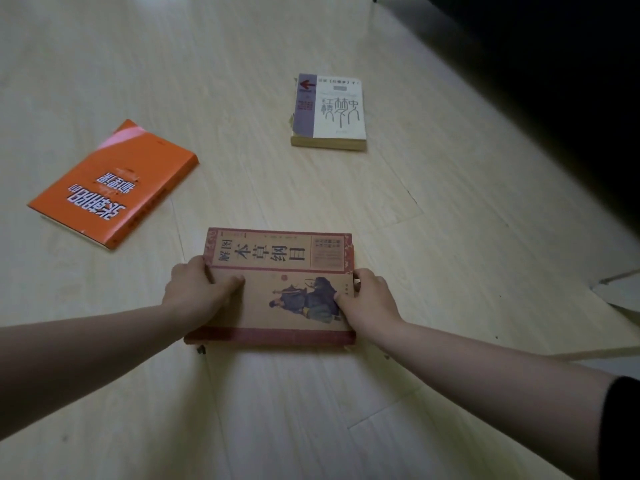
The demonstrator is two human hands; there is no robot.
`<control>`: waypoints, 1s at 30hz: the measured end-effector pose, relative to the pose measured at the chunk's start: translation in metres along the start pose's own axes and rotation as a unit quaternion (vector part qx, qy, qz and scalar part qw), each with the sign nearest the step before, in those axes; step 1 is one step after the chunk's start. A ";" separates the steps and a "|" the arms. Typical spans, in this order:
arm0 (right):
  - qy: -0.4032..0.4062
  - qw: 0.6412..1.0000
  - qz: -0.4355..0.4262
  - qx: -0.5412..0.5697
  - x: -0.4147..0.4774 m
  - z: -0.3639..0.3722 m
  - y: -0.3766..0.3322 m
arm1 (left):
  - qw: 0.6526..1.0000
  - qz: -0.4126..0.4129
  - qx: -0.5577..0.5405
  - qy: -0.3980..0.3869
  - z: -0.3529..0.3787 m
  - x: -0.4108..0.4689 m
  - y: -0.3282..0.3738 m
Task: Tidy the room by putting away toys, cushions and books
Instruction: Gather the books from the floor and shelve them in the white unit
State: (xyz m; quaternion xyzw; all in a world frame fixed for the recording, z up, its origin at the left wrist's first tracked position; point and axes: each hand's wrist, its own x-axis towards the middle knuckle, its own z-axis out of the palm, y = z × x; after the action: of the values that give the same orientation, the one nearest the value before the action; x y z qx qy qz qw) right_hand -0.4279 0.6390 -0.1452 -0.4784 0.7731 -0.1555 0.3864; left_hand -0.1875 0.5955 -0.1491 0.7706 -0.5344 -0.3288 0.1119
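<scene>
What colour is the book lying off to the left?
The left book is bright orange, seen in the head view.

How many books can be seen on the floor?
3. The brown book is nearest, gripped by the left hand and right hand; the orange book at left; the white book farther back. More could lie outside view.

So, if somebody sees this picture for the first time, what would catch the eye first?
First, the left hand and right hand gripping the side edges of a brown and red book on the pale wooden floor, low in the centre. Then the orange book lying askew at the left, and a white and purple book farther back, right of centre.
</scene>
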 end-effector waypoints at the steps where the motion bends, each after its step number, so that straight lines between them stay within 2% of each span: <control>1: 0.001 1.000 0.002 0.005 0.000 0.000 0.001 | 1.000 0.001 -0.002 0.001 0.001 0.000 0.002; 7: -0.009 1.000 0.026 -0.004 -0.003 -0.021 0.019 | 0.998 0.042 -0.014 -0.033 0.009 -0.003 0.014; 11: 0.017 0.995 0.098 0.025 -0.012 -0.042 0.045 | 0.989 0.129 -0.021 -0.076 0.027 -0.004 0.044; 15: -0.008 0.980 0.185 0.078 -0.029 -0.049 0.068 | 0.967 0.216 0.043 -0.127 0.041 0.000 0.083; 18: -0.017 0.967 0.225 0.118 -0.039 -0.059 0.084 | 0.939 0.275 0.115 -0.173 0.051 0.001 0.116; 21: 0.069 0.976 0.207 -0.010 -0.036 -0.083 0.089 | 0.933 0.315 0.149 -0.089 0.069 -0.014 0.128; 23: 0.096 0.982 0.123 -0.104 -0.031 -0.100 0.083 | 0.948 0.286 0.140 -0.010 0.080 -0.028 0.123; 25: 0.030 0.986 0.053 -0.158 -0.024 -0.111 0.077 | 0.972 0.199 0.120 0.021 0.086 -0.045 0.115; 28: -0.054 0.986 0.042 -0.149 -0.010 -0.112 0.076 | 1.000 0.020 -0.003 -0.014 0.086 -0.071 0.105; 30: -0.063 0.987 0.048 -0.139 -0.008 -0.109 0.074 | 0.989 -0.076 -0.109 -0.069 0.088 -0.089 0.102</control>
State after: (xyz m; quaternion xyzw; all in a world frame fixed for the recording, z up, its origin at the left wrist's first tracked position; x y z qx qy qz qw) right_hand -0.5535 0.6685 -0.1155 -0.4988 0.7833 0.0027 0.3711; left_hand -0.3378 0.6495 -0.1280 0.7676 -0.4417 -0.4451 0.1327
